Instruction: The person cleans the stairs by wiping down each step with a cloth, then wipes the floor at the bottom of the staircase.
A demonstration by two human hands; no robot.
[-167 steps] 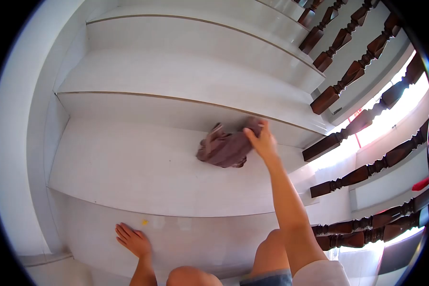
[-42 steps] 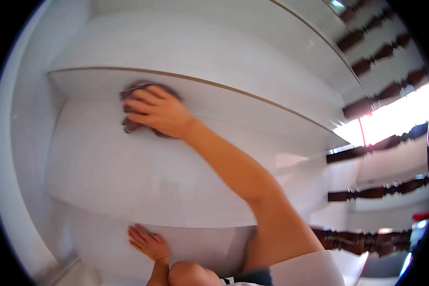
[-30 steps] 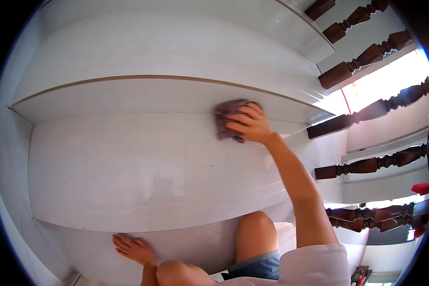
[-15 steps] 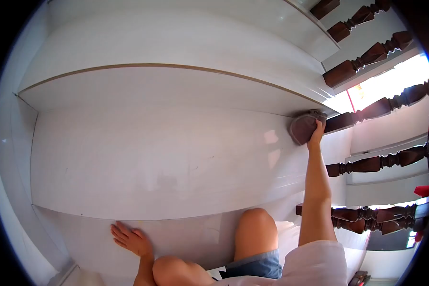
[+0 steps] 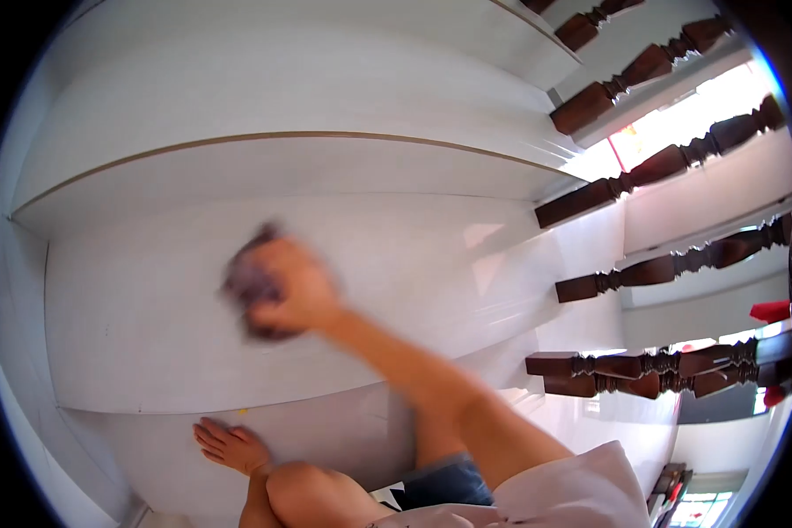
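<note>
A crumpled dark purple-brown cloth [image 5: 253,286] is under my right hand [image 5: 297,286], on the left half of the white stair tread [image 5: 396,255]. Motion blurs both, but the fingers curl round the cloth. Lower down, my left hand [image 5: 231,447] lies flat on the step below, fingers spread, with nothing in it. A small yellow spot [image 5: 244,412] shows close to that hand, by the tread's front edge.
Dark turned wooden balusters [image 5: 651,172] line the right side, with bright light behind them. Higher steps with a brown-edged nosing [image 5: 326,135] rise ahead. A pale side wall [image 5: 13,299] bounds the left. My bent knees are at the bottom.
From the right end of the tread beside the balusters, my right hand has swept left with the cloth. The left hand stays flat on the lower step. The view has shifted slightly.
</note>
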